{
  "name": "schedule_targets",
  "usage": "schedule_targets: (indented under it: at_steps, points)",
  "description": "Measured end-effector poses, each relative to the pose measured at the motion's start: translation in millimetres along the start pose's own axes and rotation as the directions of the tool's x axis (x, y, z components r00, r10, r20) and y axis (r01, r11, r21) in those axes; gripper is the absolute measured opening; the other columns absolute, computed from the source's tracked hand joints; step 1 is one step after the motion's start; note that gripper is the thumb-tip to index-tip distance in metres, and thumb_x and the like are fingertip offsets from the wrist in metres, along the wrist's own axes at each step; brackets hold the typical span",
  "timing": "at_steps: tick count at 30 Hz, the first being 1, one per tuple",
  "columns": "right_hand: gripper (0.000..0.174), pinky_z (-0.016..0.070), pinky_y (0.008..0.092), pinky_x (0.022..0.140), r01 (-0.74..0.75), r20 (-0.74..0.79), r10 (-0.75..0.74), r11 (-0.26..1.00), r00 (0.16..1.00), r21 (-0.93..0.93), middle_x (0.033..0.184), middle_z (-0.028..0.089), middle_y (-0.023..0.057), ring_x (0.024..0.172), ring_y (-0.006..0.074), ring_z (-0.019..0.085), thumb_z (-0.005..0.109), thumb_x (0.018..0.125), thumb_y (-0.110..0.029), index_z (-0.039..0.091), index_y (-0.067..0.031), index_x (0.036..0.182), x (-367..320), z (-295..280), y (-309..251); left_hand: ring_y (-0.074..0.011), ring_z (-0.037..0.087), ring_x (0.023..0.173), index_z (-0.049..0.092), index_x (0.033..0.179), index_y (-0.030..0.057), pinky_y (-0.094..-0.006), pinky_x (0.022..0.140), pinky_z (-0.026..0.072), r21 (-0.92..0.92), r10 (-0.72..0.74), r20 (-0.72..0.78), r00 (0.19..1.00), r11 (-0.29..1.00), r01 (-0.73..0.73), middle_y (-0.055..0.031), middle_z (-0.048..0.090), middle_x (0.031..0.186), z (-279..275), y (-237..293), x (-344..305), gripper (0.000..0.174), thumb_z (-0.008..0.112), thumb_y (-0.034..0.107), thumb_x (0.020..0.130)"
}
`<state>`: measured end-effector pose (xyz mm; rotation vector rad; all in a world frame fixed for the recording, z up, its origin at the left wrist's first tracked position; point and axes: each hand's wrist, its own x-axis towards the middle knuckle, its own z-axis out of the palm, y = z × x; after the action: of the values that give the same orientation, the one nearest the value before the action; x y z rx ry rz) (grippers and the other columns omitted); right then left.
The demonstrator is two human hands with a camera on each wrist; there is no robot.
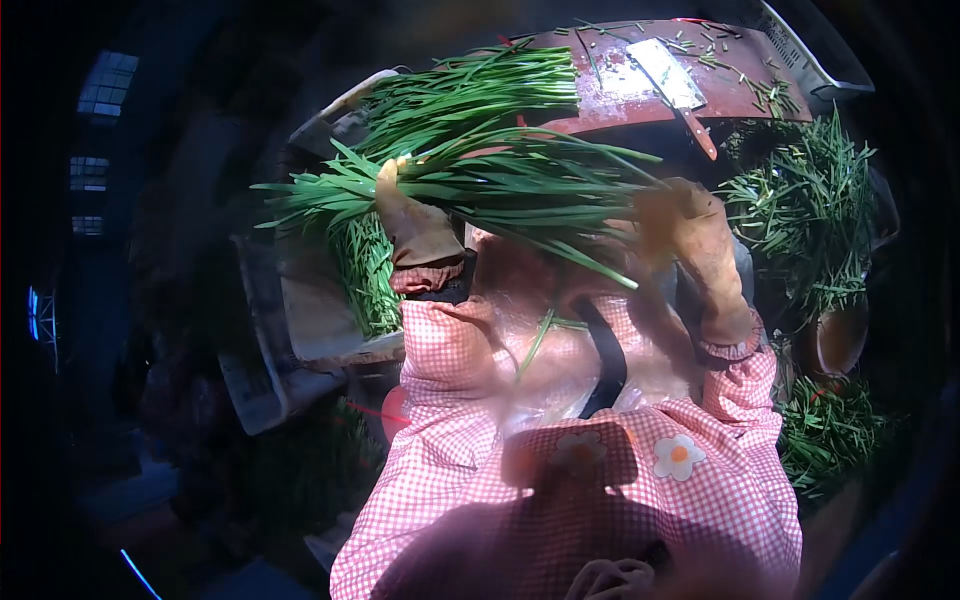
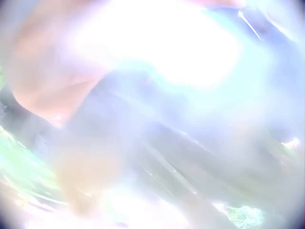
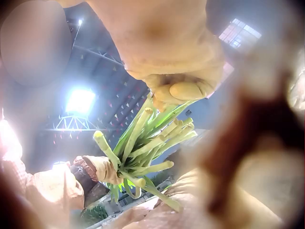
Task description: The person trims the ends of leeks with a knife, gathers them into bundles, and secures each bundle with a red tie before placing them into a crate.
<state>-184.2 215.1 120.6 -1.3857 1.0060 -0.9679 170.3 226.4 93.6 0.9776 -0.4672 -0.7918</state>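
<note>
In the head view my gloved left hand [image 1: 415, 215] grips a bunch of garlic chives [image 1: 520, 185] held crosswise above my lap. Its leafy tips stick out on the left, while the stalks fan to the right. My gloved right hand [image 1: 695, 230] is at the stalk end of the bunch. From the right wrist, the curled fingers [image 3: 186, 91] pinch some of the green stalks, and pale cut ends [image 3: 143, 138] point toward the camera. A blurred, overexposed glove [image 2: 52, 90] fills part of the left wrist view.
Behind the bunch, a pile of chives [image 1: 480, 95] lies partly on a reddish board [image 1: 610, 110]. A cleaver [image 1: 670, 80] rests there among cut scraps [image 1: 770, 95]. Loose greens [image 1: 810, 205] are heaped on the right. A pale crate [image 1: 265, 370] stands on the left.
</note>
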Motion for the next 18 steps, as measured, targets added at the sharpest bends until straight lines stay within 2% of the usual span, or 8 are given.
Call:
schedule_targets:
  at_steps: [1,4,6,7,14,16,17,18]
  points:
    - [0.023,0.0466,0.0243,0.063,0.076,-0.052,-0.082,0.991,0.995,-0.110,0.078,0.066,0.0012,0.068,0.0075,0.057,0.065,0.093,-0.019,0.068,0.0028,0.099,-3,-3,12,-0.0193,0.060,0.073,0.059,0.092,0.0057,-0.0327,0.069,0.0530,0.075,-0.023,0.041,0.999,0.997,0.020,-0.0059,0.063,0.084,-13,-7,4,0.021,0.047,0.022,0.097]
    - [0.019,0.0477,0.0239,0.070,-0.384,-0.339,0.343,0.921,0.876,-0.062,0.078,0.066,0.0052,0.070,0.0097,0.059,0.063,0.092,-0.016,0.069,0.0015,0.096,-18,-41,16,-0.0215,0.062,0.073,0.060,0.092,0.0046,-0.0343,0.068,0.0523,-0.076,-0.263,0.047,0.964,0.961,0.266,-0.0082,0.065,0.083,-40,-26,13,0.030,0.038,0.022,0.102]
    - [0.034,0.0486,0.0288,0.081,-0.382,-0.345,0.266,0.862,0.900,-0.333,0.096,0.067,0.0100,0.088,0.0170,0.062,0.069,0.087,-0.028,0.067,-0.0010,0.108,-47,-90,80,-0.0246,0.063,0.075,0.060,0.089,0.0059,-0.0388,0.071,0.0531,0.110,-0.330,0.042,0.943,0.940,0.324,-0.0095,0.066,0.085,-31,-13,2,0.033,0.036,0.024,0.101]
    - [0.042,0.0487,0.0310,0.086,-0.399,-0.353,0.247,0.790,0.902,-0.466,0.104,0.067,0.0118,0.095,0.0201,0.063,0.071,0.085,-0.033,0.066,-0.0020,0.113,-63,-109,114,-0.0255,0.063,0.076,0.060,0.086,0.0069,-0.0415,0.072,0.0530,-0.109,-0.448,-0.054,0.892,0.891,0.441,-0.0101,0.066,0.085,-50,-22,14,0.033,0.037,0.024,0.100]
    - [0.099,0.0428,0.0442,0.101,-0.341,-0.357,0.137,-0.125,0.924,-0.932,0.141,0.050,0.0153,0.125,0.0373,0.049,0.077,0.066,-0.059,0.044,-0.0055,0.143,-133,-113,216,-0.0218,0.066,0.075,0.062,0.103,0.0011,-0.0321,0.064,0.0549,0.097,-0.508,-0.119,0.853,0.849,0.519,-0.0130,0.069,0.092,-15,-12,-7,0.016,0.049,0.006,0.094]
    - [0.079,0.0497,0.0413,0.093,-0.421,-0.445,0.254,-0.144,0.859,-0.896,0.133,0.058,0.0115,0.116,0.0336,0.058,0.076,0.073,-0.049,0.051,-0.0103,0.137,-128,-136,252,-0.0236,0.065,0.081,0.059,0.097,0.0016,-0.0379,0.072,0.0555,0.420,-0.303,0.060,0.951,0.872,0.251,-0.0108,0.065,0.088,-41,-19,1,0.024,0.044,0.020,0.099]
    - [0.056,0.0543,0.0431,0.079,-0.498,-0.519,0.318,-0.151,0.794,-0.854,0.110,0.069,0.0130,0.097,0.0316,0.068,0.076,0.072,-0.040,0.064,-0.0100,0.118,-122,-153,279,-0.0234,0.065,0.083,0.059,0.095,0.0021,-0.0392,0.076,0.0556,0.485,-0.229,0.117,0.966,0.862,0.146,-0.0095,0.064,0.086,-45,-21,1,0.027,0.043,0.024,0.100]
    - [0.032,0.0544,0.0457,0.076,-0.622,-0.569,0.394,0.008,0.722,-0.783,0.092,0.071,0.0178,0.088,0.0358,0.070,0.073,0.075,-0.028,0.068,-0.0062,0.098,-122,-167,285,-0.0224,0.065,0.083,0.059,0.094,0.0031,-0.0378,0.077,0.0552,0.310,-0.268,0.029,0.963,0.918,0.246,-0.0080,0.064,0.085,-27,-15,-12,0.023,0.047,0.022,0.099]
